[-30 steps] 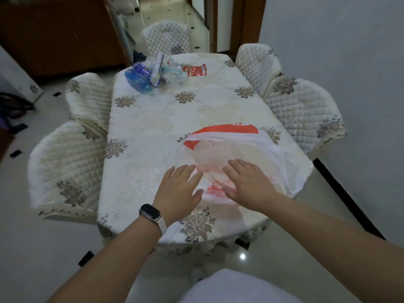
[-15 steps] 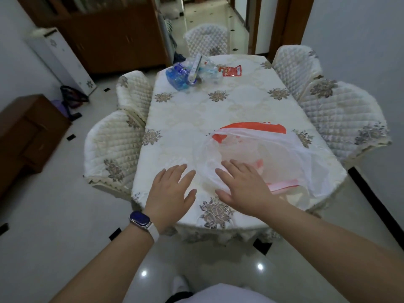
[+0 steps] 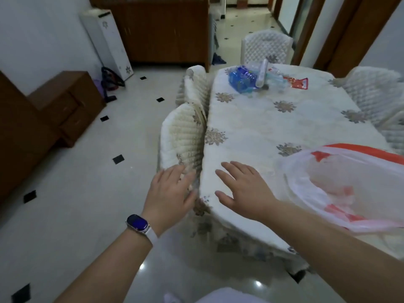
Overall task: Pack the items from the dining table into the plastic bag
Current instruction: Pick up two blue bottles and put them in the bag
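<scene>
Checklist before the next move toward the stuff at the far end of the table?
1. Hands free: left hand and right hand open, holding nothing: ok.
2. Bag ready: plastic bag lies on the table, puffed open: ok.
3. Reach: blue bottle pack and red packet sit at the far end: not ok.
4. Side path: chair by the left hand tucked against the table: ok.
5. Bag contents: cannot tell.

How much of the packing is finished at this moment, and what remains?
Done: the plastic bag lies open on the near end of the table; nothing seems packed in it. In hand: nothing; the left hand and right hand are open and empty. Left: the blue pack of bottles, the red packet and the rest of the far pile must go in.
</scene>
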A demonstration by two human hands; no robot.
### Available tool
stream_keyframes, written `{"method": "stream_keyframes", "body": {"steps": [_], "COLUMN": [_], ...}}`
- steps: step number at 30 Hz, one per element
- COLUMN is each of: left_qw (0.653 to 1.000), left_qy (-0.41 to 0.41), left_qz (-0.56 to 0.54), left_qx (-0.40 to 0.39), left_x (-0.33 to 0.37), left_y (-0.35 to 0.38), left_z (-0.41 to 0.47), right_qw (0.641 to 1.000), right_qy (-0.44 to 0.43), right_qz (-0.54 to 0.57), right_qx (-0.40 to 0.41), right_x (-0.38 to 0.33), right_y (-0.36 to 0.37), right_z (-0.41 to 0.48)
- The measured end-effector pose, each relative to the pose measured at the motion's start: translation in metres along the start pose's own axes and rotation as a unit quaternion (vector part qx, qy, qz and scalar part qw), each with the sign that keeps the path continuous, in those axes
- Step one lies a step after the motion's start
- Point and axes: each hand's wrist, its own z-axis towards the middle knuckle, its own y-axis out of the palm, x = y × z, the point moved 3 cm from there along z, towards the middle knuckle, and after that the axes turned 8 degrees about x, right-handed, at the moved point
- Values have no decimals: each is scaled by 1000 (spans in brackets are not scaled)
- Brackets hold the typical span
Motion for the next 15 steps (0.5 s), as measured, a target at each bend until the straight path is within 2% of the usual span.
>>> {"method": "stream_keyframes", "body": {"steps": [3,8,15], "left_qw": [1000,997,991], "left_qy": [-21,-55,-102], "left_qz": [16,55,82], "left_qx": [1,-16,-19], "left_x": [-73,-168,-258], "left_y": [-15,-43,-60], "left_z": [-19,-48,-67], "right_qw": [999,997,992], "right_qy": [-45,-74,-121], "right_qz": [9,32,47], "right_qx": [8,14,1], "right_x": [-60,-141,-204], "right_y": [17,42,74], "right_z": [54,120,191]}}
